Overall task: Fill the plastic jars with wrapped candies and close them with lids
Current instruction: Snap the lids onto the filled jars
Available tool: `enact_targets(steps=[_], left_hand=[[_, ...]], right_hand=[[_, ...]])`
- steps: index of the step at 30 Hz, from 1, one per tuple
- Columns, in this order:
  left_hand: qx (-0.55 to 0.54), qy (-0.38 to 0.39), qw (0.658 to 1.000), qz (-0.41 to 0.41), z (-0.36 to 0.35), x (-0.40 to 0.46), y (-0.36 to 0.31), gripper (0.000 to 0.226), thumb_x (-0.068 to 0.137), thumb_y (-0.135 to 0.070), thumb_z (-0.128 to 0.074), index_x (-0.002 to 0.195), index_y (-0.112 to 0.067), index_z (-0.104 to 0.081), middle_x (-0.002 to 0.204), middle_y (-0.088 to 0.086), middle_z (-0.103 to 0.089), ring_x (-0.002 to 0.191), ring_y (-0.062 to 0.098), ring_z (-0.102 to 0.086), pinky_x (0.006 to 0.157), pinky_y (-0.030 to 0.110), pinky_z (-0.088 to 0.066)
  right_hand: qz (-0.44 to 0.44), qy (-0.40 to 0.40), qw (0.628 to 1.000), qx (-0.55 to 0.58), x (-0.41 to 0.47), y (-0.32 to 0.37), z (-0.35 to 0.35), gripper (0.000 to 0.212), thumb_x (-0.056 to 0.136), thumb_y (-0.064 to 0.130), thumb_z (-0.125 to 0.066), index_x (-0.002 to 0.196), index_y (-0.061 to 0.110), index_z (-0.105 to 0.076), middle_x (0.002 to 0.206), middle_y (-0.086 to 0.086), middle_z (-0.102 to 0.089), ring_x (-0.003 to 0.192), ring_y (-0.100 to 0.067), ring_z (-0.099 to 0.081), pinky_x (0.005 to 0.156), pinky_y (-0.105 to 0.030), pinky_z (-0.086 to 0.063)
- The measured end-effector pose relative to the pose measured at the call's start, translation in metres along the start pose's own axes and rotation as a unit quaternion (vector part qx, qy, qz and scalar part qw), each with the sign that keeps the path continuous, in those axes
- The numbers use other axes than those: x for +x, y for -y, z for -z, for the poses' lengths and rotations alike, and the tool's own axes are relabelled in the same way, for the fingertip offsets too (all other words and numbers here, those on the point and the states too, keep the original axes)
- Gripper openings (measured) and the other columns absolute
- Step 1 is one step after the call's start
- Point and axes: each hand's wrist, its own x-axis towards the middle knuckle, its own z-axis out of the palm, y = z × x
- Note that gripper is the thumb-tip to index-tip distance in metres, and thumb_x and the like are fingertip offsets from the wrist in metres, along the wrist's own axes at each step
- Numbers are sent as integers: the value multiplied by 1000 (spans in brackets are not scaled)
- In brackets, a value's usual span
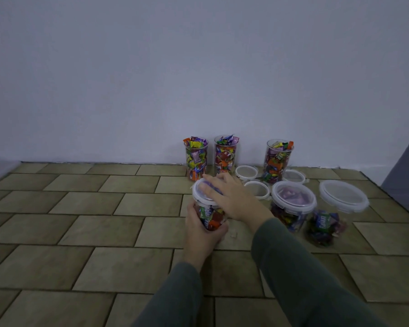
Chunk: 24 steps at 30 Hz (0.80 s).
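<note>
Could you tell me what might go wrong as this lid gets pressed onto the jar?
1. The right hand presses flat on the lid, which sits tilted on the jar; it may seat unevenly.
2. Only the left hand steadies that jar, so hard pressing could tip it.
3. Candies heap above the rims of the three open jars by the wall, so their lids may not close.

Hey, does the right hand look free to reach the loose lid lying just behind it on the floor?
Probably yes. The loose lid lies flat just past the right hand with nothing between them. But that hand is pressing the lid onto the jar that the left hand grips.
</note>
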Motion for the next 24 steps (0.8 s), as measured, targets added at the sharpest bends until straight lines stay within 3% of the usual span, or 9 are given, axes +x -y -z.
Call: enact_targets(steps=[3,5,9,12,15,18,20,24], left_hand=[[-6,0,1000,3,-1,1,1,94,66,-21,-87,128,-45,-22,116,-25,-42,106,-7,-47,75,7,-40],[-8,3,1000,4,-1,2,1,93,66,-22,-87,128,-46,-22,117,-24,-43,107,-5,-48,77,9,-40],[-4,13,1000,20,1,3,4,92,67,-23,-86,127,-48,-22,118,-24,-44,108,-4,-48,79,12,-41],[-2,28,1000,8,5,4,3,90,67,-20,-87,128,-45,-25,118,-23,-45,108,-6,-48,77,12,-42],[7,36,999,-7,7,8,2,89,64,-18,-89,134,-31,-34,122,-18,-50,109,-3,-54,75,16,-52],[8,29,1000,-4,6,10,2,94,58,-30,-90,137,-30,-38,123,-13,-55,110,9,-60,79,38,-60],[12,21,1000,-3,7,11,3,92,56,-34,-89,134,-30,-40,120,-10,-56,106,13,-62,75,44,-60],[30,25,999,-6,5,13,5,89,58,-40,-87,133,-27,-41,118,-7,-58,104,7,-61,76,34,-60]], right_hand=[[-11,-18,1000,-17,2,1,-4,53,97,58,-35,146,38,-35,154,1,-22,145,-25,-11,113,-51,-21],[-21,13,1000,-13,4,-1,-3,57,93,62,-34,146,40,-34,159,-1,-13,147,-28,3,115,-54,-14],[-38,41,998,-25,5,-2,0,58,91,67,-32,144,45,-32,157,-5,-12,146,-33,10,114,-63,-10],[14,-70,996,-46,-5,5,-9,51,94,63,-31,134,39,-51,148,-1,-30,147,-28,-6,113,-64,-7],[87,-147,982,-84,-19,3,-25,71,84,74,-26,127,30,-61,133,7,-50,134,-18,-39,112,-60,-5],[101,-203,967,-120,-20,0,-33,49,84,55,-56,122,26,-65,121,7,-58,116,-18,-56,110,-62,-15],[92,-204,966,-129,-16,7,-31,42,81,42,-67,120,25,-67,115,5,-60,108,-20,-60,109,-62,-20],[97,-155,973,-140,-20,18,-21,46,87,37,-64,129,20,-61,124,-1,-58,118,-24,-53,114,-51,-24]])
